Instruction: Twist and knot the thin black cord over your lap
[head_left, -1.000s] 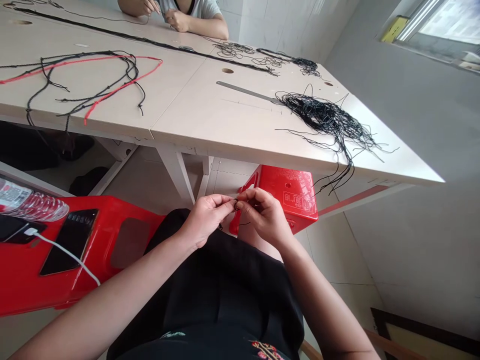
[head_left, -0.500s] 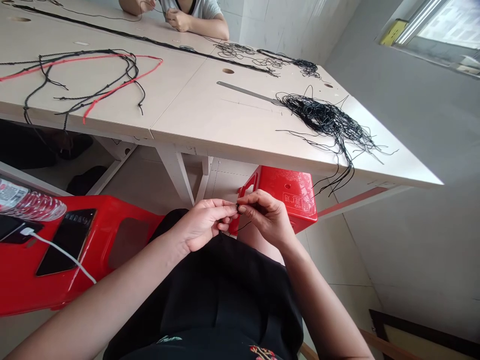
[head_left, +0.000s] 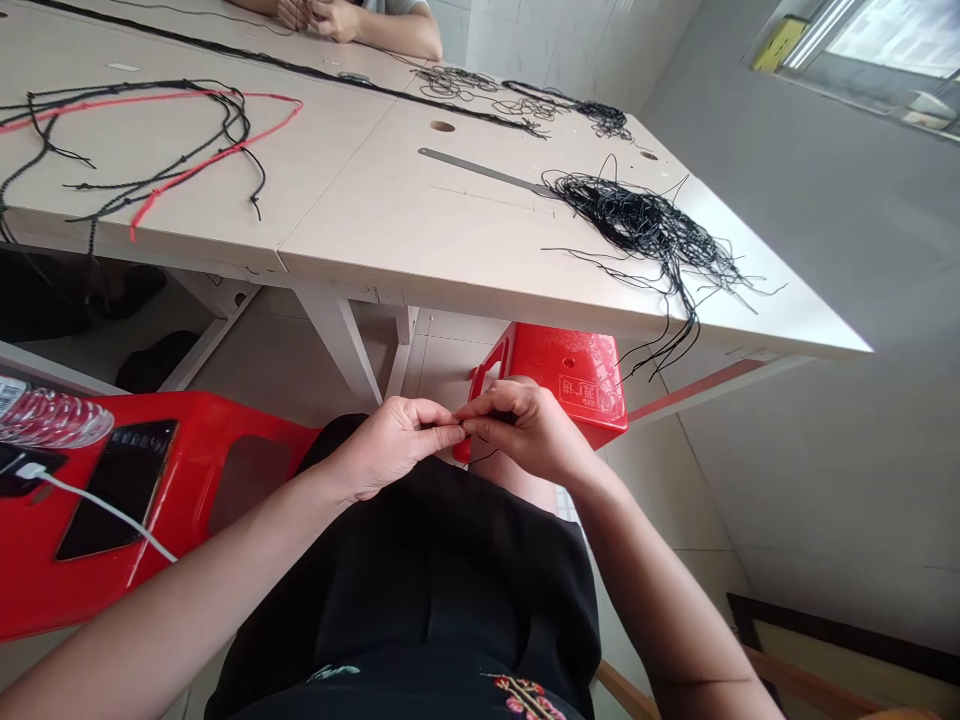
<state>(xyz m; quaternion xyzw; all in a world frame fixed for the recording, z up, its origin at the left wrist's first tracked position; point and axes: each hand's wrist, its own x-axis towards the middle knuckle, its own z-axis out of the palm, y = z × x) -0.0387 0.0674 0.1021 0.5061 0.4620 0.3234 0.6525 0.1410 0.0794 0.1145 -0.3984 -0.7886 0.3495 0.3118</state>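
My left hand [head_left: 394, 447] and my right hand [head_left: 526, 428] meet above my lap, fingertips pressed together. A thin black cord [head_left: 484, 456] hangs from between them, and the fingers hide whatever small piece they pinch. Beyond them on the white table [head_left: 420, 235] lies a tangled heap of black cords [head_left: 637, 225]. Braided black and red cords [head_left: 172, 140] lie at the left. A steel ruler [head_left: 480, 170] rests by the heap.
A red plastic stool [head_left: 570, 375] stands under the table edge. Another red stool [head_left: 180, 450] at my left holds a phone [head_left: 116, 490] on a white charging cable and a water bottle [head_left: 45, 420]. A co-worker's hands [head_left: 322, 15] rest at the far table end.
My hands have closed in around the cord, and my right fingers now cover the small dark piece. The whole view has shifted slightly.
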